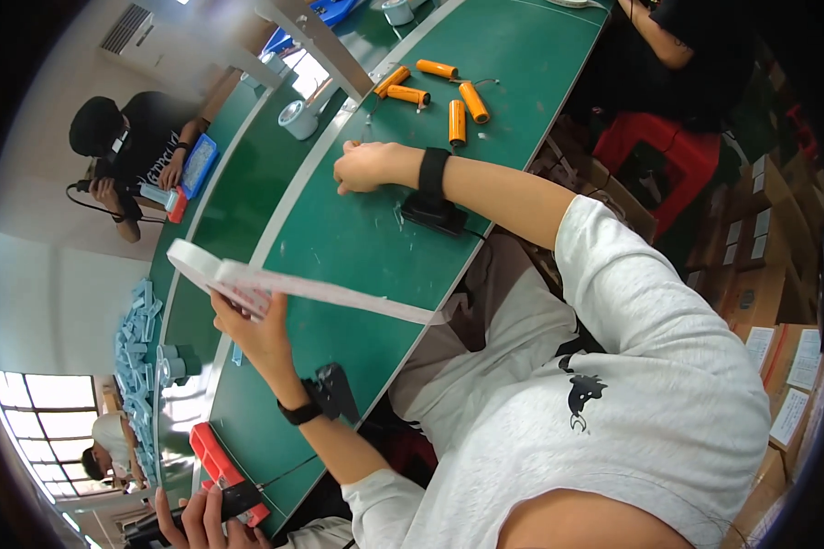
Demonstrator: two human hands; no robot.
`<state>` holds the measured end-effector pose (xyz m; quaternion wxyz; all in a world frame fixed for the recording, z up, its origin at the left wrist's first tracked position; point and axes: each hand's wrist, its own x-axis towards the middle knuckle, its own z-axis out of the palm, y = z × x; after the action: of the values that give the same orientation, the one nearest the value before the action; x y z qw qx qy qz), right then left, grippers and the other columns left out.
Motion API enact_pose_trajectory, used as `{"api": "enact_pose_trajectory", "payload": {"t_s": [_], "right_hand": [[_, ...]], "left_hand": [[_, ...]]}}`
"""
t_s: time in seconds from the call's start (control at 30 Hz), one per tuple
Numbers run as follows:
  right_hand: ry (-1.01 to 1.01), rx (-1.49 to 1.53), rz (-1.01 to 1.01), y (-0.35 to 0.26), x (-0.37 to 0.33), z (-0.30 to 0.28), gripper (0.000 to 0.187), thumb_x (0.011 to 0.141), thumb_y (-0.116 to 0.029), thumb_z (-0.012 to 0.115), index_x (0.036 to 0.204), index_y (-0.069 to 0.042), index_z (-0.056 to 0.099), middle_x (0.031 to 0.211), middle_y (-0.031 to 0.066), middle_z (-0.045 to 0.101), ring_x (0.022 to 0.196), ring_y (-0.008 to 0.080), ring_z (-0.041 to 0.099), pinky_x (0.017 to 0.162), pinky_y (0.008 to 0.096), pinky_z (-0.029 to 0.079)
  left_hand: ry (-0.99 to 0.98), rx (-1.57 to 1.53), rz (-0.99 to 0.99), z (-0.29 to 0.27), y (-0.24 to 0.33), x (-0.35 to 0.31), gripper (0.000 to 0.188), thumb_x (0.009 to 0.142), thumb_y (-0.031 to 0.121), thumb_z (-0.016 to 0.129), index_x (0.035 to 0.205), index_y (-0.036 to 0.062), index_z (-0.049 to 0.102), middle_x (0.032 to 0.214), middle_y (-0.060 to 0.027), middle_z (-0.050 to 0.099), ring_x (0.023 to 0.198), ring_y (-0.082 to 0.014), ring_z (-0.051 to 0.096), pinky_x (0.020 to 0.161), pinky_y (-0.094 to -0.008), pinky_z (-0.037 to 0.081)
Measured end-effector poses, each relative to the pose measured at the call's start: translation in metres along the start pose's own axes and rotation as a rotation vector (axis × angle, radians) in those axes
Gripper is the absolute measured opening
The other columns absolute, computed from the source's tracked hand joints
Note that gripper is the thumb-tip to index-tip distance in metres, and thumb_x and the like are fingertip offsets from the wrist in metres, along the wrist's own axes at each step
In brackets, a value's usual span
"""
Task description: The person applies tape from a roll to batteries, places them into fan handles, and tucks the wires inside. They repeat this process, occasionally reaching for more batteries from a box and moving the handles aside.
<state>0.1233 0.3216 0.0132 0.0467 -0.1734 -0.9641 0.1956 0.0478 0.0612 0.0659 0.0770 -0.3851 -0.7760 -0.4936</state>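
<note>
My left hand (258, 340) grips a roll of white double-sided tape (197, 261), held above the green worktable (339, 265). A long strip of the tape (339, 293) runs off toward the table's near edge. My right hand (372, 168) is closed just above the tabletop, its fingertips turned away, so anything in them is hidden. Close by it lie several orange cylindrical battery cells (457, 123) with short wire leads. A black device (433, 213) sits under my right wrist, and another black device (334, 392) is beside my left wrist.
A co-worker's hand (206, 522) holds a black tool by a red holder (215, 453) at the lower left. Across the table, a person in black (142, 137) works over a blue tray (199, 165). Light-blue parts (135, 348) are heaped there. Cardboard boxes (751, 293) stand at right.
</note>
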Motion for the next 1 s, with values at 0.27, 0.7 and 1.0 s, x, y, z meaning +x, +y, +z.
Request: {"api": "enact_pose_trajectory", "payload": {"t_s": [0.27, 0.7, 1.0], "right_hand": [[0.231, -0.165, 0.129, -0.015, -0.024, 0.004, 0.022, 0.075, -0.007, 0.055, 0.097, -0.001, 0.053, 0.097, 0.0250, 0.052, 0.090, 0.0372, 0.058, 0.074, 0.0440, 0.049], [0.363, 0.085, -0.127, 0.050, -0.035, 0.008, 0.028, 0.073, -0.012, 0.060, 0.098, 0.000, 0.055, 0.077, 0.0111, 0.059, 0.069, 0.0230, 0.058, 0.062, 0.0368, 0.049], [0.588, 1.093, -0.016, 0.041, -0.124, 0.007, 0.025, 0.083, -0.017, 0.059, 0.101, 0.001, 0.056, 0.077, 0.0047, 0.056, 0.065, 0.0088, 0.051, 0.055, 0.0224, 0.043]], "left_hand": [[0.055, 0.068, 0.127, 0.094, 0.044, -0.082, 0.080, 0.056, 0.020, 0.075, 0.122, -0.0039, 0.037, 0.106, -0.0206, 0.047, 0.101, -0.0330, 0.044, 0.092, -0.0426, 0.033], [-0.167, -0.251, 0.155, 0.123, 0.086, -0.162, 0.093, 0.049, 0.017, 0.080, 0.124, -0.0048, 0.029, 0.104, -0.0192, 0.036, 0.097, -0.0318, 0.032, 0.085, -0.0402, 0.029], [-0.101, -0.093, 0.344, 0.136, 0.076, -0.151, 0.089, 0.052, 0.015, 0.081, 0.122, -0.0034, 0.030, 0.103, -0.0190, 0.035, 0.097, -0.0326, 0.032, 0.085, -0.0418, 0.028]]}}
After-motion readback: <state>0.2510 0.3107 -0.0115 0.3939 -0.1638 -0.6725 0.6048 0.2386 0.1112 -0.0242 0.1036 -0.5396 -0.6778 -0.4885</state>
